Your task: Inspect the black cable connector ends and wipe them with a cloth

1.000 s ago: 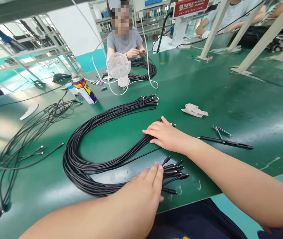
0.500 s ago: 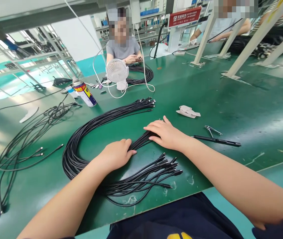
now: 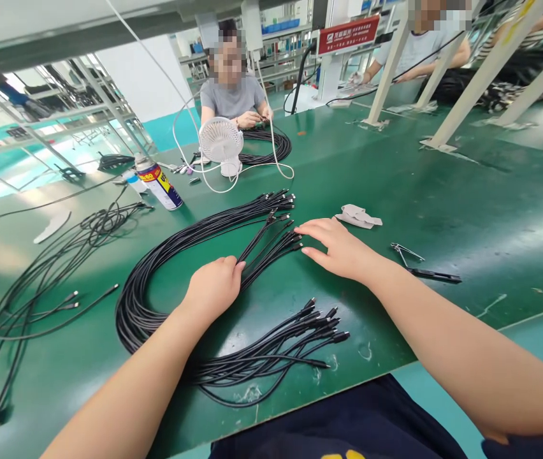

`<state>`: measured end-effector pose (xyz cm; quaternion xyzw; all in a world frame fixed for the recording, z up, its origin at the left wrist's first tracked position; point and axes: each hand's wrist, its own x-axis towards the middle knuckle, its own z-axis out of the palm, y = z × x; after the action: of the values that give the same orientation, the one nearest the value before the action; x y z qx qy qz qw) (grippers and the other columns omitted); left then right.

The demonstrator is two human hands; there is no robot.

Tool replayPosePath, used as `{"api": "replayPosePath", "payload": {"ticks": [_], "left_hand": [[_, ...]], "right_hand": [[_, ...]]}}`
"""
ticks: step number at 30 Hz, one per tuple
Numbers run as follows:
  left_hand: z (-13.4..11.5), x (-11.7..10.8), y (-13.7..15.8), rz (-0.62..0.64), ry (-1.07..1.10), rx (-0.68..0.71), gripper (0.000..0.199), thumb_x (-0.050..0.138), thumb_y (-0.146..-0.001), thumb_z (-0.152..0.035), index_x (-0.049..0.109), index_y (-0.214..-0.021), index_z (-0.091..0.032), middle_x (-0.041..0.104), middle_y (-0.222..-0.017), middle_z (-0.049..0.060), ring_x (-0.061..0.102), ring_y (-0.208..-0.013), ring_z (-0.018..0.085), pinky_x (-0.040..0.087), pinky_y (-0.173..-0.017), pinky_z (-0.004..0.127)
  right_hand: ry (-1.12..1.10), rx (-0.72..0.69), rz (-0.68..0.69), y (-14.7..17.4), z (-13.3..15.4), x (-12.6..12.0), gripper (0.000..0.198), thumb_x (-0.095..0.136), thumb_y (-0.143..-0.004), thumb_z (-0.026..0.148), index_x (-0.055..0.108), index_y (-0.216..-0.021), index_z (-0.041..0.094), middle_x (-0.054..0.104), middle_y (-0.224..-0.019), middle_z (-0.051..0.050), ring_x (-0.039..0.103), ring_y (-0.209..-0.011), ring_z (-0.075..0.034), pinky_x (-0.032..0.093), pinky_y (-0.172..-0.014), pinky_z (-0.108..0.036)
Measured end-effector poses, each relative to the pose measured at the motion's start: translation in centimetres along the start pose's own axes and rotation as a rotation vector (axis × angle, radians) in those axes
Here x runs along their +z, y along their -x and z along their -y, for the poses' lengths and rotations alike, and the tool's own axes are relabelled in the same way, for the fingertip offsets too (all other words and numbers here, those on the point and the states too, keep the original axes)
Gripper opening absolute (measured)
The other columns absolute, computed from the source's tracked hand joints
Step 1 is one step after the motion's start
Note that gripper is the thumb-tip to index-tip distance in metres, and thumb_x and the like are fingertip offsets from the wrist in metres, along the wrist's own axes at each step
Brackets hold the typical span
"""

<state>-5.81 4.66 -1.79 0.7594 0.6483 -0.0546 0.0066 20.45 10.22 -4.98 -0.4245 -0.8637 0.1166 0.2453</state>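
Note:
A thick bundle of black cables (image 3: 143, 280) curves in a C across the green table (image 3: 410, 191). My left hand (image 3: 215, 284) is closed round some of these cables near their upper right ends, and their plugs fan out past my thumb. Just right of those plugs, my right hand (image 3: 336, 247) is open, its fingers stretched towards the tips. Whether a fingertip touches a plug I cannot tell. Nearer the table's front edge, the bundle's other ends (image 3: 319, 322) lie spread, plugs pointing right. My left forearm hides part of the bundle.
Loose cables (image 3: 37, 274) lie tangled at left. A spray can (image 3: 159, 185) and a white fan (image 3: 221, 143) stand behind the bundle. A crumpled pale scrap (image 3: 358, 215), nail clippers (image 3: 408, 252) and a black tool (image 3: 436, 276) lie at right. A co-worker (image 3: 233, 95) sits opposite.
My right hand has moved off the cables to the right and its fingers have opened, leaving the plugs exposed. My left hand keeps its hold, slightly further left.

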Motion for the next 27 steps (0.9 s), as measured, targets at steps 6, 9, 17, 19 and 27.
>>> {"api": "replayPosePath", "payload": {"ticks": [6,9,17,19,27], "left_hand": [[0.3,-0.3,0.0,-0.096,0.035,0.014,0.031,0.027,-0.097,-0.034,0.05,-0.081,-0.021,0.065,-0.087,0.012,0.063,-0.086,0.026,0.043,-0.069,0.033],[0.2,-0.8,0.0,-0.13,0.101,-0.014,0.026,0.03,-0.096,-0.032,0.046,-0.077,-0.023,0.063,-0.079,0.009,0.062,-0.079,0.025,0.042,-0.066,0.033],[1.1,-1.8,0.5,0.153,0.501,0.035,0.035,0.033,-0.095,-0.046,0.051,-0.078,-0.021,0.068,-0.078,0.004,0.063,-0.074,0.021,0.044,-0.067,0.032],[1.7,-2.6,0.7,0.228,0.662,0.08,0.039,0.035,-0.094,-0.05,0.057,-0.085,-0.02,0.07,-0.089,0.005,0.063,-0.08,0.02,0.047,-0.071,0.031],[2.6,-4.6,0.9,0.411,0.793,0.324,0.033,0.053,-0.086,-0.048,0.063,-0.096,-0.018,0.066,-0.098,0.005,0.058,-0.09,0.02,0.047,-0.081,0.03]], "right_hand": [[-0.016,0.013,0.029,0.0,0.6,-0.5,0.038,0.05,-0.089,0.028,0.056,-0.126,0.023,0.058,-0.131,-0.011,0.049,-0.126,-0.03,0.028,-0.107,-0.066],[-0.045,-0.013,0.005,0.0,0.6,-0.5,0.035,0.051,-0.088,0.028,0.059,-0.122,0.022,0.059,-0.128,-0.012,0.05,-0.123,-0.03,0.036,-0.104,-0.062],[-0.155,-0.157,0.031,-0.1,1.1,0.5,0.026,0.052,-0.089,0.025,0.065,-0.111,0.02,0.067,-0.111,-0.009,0.057,-0.109,-0.025,0.048,-0.097,-0.047],[-0.173,-0.172,0.048,-0.1,1.4,0.7,0.027,0.052,-0.09,0.026,0.065,-0.112,0.02,0.067,-0.111,-0.01,0.058,-0.108,-0.025,0.048,-0.096,-0.047],[-0.523,-0.03,0.188,-0.4,3.3,1.8,0.055,0.055,-0.088,0.05,0.049,-0.135,0.023,0.054,-0.136,-0.013,0.052,-0.124,-0.028,0.046,-0.098,-0.048]]}}
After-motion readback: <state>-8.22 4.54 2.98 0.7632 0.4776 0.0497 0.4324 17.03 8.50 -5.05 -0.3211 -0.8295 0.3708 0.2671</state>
